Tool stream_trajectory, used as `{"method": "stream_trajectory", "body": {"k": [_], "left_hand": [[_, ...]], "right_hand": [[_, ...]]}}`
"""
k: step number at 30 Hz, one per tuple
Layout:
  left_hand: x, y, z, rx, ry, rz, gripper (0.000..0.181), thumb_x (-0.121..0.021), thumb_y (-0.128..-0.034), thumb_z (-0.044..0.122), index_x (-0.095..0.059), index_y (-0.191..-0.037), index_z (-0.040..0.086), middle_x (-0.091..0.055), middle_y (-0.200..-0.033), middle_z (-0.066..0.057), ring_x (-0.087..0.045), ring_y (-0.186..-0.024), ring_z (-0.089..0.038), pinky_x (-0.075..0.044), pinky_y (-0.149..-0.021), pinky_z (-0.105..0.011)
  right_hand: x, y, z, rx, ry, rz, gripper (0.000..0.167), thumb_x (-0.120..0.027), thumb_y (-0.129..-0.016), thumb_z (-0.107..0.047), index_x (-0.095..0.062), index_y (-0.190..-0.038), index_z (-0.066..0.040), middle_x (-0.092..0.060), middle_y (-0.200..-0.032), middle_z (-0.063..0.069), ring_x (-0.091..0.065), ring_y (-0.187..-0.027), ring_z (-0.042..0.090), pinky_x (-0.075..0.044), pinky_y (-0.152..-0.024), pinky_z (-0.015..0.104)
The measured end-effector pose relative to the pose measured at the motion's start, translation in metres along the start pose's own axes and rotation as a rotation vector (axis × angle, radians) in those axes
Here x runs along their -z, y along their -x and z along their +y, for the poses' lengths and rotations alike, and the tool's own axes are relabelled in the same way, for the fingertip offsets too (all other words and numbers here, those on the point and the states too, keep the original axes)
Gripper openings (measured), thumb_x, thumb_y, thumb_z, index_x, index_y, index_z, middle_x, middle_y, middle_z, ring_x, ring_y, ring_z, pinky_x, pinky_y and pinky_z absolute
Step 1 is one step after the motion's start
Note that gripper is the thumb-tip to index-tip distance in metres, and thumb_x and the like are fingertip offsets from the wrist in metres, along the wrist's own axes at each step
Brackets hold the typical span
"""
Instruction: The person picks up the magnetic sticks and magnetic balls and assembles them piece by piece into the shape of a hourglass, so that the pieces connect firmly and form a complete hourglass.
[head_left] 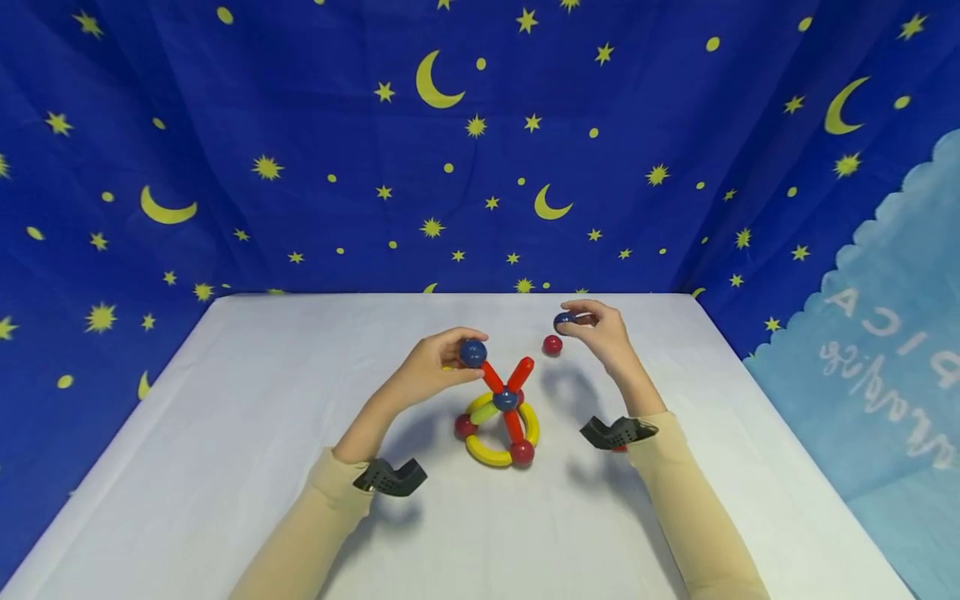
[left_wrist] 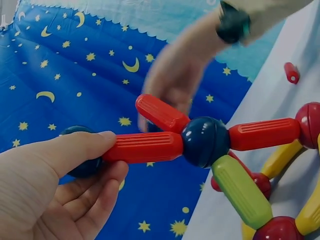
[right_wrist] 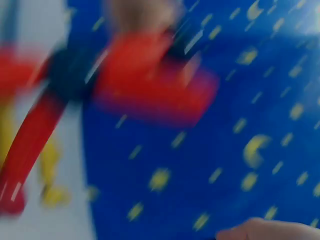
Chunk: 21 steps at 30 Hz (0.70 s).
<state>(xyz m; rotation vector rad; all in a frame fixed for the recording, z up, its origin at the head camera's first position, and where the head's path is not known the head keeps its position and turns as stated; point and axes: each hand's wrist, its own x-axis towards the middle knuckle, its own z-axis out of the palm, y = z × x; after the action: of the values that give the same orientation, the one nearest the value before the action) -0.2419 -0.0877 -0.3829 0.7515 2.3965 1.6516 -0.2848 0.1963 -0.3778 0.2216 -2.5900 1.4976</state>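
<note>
My left hand (head_left: 438,362) grips a blue ball (head_left: 473,353) at the end of a red rod (left_wrist: 145,147), its thumb and fingers reaching onto the rod. That rod joins a central blue ball (head_left: 506,399), from which a second red rod (head_left: 521,374) sticks up with a bare end. Under the central ball, a green rod (left_wrist: 242,191) and red rods lead down to red balls (head_left: 522,453) in a ring of yellow curved pieces (head_left: 487,452). To the right, my right hand (head_left: 603,333) pinches another blue ball (head_left: 564,322). The right wrist view is blurred.
A loose red ball (head_left: 552,345) lies on the white table (head_left: 187,433), just below the right hand. Another red rod (left_wrist: 292,73) lies near the right wrist, mostly hidden by the wrist strap in the head view. A blue star-patterned cloth (head_left: 337,217) hangs behind.
</note>
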Motion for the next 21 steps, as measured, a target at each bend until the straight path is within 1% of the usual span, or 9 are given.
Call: {"method": "stream_trajectory", "body": {"k": [2,5,7,9,11,14,17,21], "left_hand": [[0.001,0.000,0.000,0.003,-0.006,-0.004,0.046,-0.072,-0.0834,0.010,-0.057,-0.127,0.011,-0.068,-0.112,-0.014,-0.067,-0.099,-0.022,-0.055,-0.087,-0.032],[0.003,0.001,0.002,0.001,-0.016,-0.011,0.045,-0.072,-0.0828,0.008,-0.058,-0.126,0.009,-0.068,-0.111,-0.015,-0.067,-0.099,-0.022,-0.055,-0.087,-0.032],[0.004,0.001,0.003,-0.002,-0.023,-0.018,0.045,-0.072,-0.0826,0.008,-0.058,-0.125,0.009,-0.069,-0.112,-0.015,-0.068,-0.099,-0.023,-0.055,-0.087,-0.032],[0.005,0.001,0.003,-0.010,-0.027,-0.029,0.045,-0.072,-0.0824,0.008,-0.058,-0.125,0.008,-0.068,-0.113,-0.016,-0.068,-0.099,-0.023,-0.055,-0.087,-0.031],[0.007,0.002,0.003,-0.020,-0.033,-0.044,0.046,-0.073,-0.0822,0.007,-0.057,-0.126,0.007,-0.068,-0.114,-0.017,-0.068,-0.100,-0.024,-0.055,-0.087,-0.031],[0.012,0.002,0.002,-0.040,-0.049,-0.064,0.047,-0.073,-0.0825,0.008,-0.056,-0.127,0.007,-0.068,-0.114,-0.017,-0.068,-0.100,-0.024,-0.055,-0.087,-0.031],[0.019,0.004,0.003,-0.041,-0.074,-0.067,0.047,-0.072,-0.0829,0.010,-0.056,-0.127,0.008,-0.069,-0.113,-0.016,-0.068,-0.099,-0.023,-0.055,-0.086,-0.031],[0.026,0.006,0.005,-0.027,-0.099,-0.072,0.047,-0.072,-0.0830,0.009,-0.056,-0.127,0.008,-0.068,-0.114,-0.015,-0.067,-0.100,-0.024,-0.056,-0.086,-0.033]], "right_hand": [[0.002,0.009,-0.018,0.023,-0.079,-0.102,0.038,-0.068,-0.083,-0.008,-0.061,-0.118,0.003,-0.060,-0.115,0.017,-0.059,-0.098,0.020,-0.049,-0.089,0.038],[0.002,0.019,-0.035,0.079,-0.146,-0.238,0.036,-0.068,-0.081,-0.005,-0.060,-0.114,0.006,-0.061,-0.108,0.012,-0.061,-0.094,0.015,-0.052,-0.087,0.035],[0.001,0.023,-0.040,0.110,-0.165,-0.302,0.034,-0.069,-0.081,-0.004,-0.061,-0.112,0.007,-0.062,-0.103,0.010,-0.062,-0.089,0.013,-0.054,-0.082,0.031],[-0.003,0.025,-0.041,0.133,-0.163,-0.343,0.034,-0.070,-0.080,-0.004,-0.061,-0.112,0.005,-0.063,-0.101,0.010,-0.063,-0.088,0.012,-0.055,-0.080,0.028],[-0.007,0.025,-0.040,0.141,-0.160,-0.358,0.034,-0.070,-0.081,-0.004,-0.062,-0.112,0.003,-0.065,-0.102,0.014,-0.064,-0.088,0.013,-0.054,-0.081,0.027],[-0.015,0.025,-0.038,0.125,-0.187,-0.347,0.034,-0.071,-0.082,-0.006,-0.062,-0.114,0.000,-0.065,-0.107,0.018,-0.064,-0.091,0.015,-0.055,-0.082,0.028],[-0.025,0.027,-0.039,0.106,-0.239,-0.327,0.034,-0.070,-0.083,-0.008,-0.061,-0.115,0.000,-0.063,-0.114,0.019,-0.063,-0.099,0.019,-0.055,-0.086,0.032],[-0.034,0.028,-0.040,0.105,-0.269,-0.332,0.035,-0.069,-0.086,-0.011,-0.059,-0.118,-0.001,-0.061,-0.117,0.019,-0.062,-0.103,0.020,-0.054,-0.090,0.037]]}}
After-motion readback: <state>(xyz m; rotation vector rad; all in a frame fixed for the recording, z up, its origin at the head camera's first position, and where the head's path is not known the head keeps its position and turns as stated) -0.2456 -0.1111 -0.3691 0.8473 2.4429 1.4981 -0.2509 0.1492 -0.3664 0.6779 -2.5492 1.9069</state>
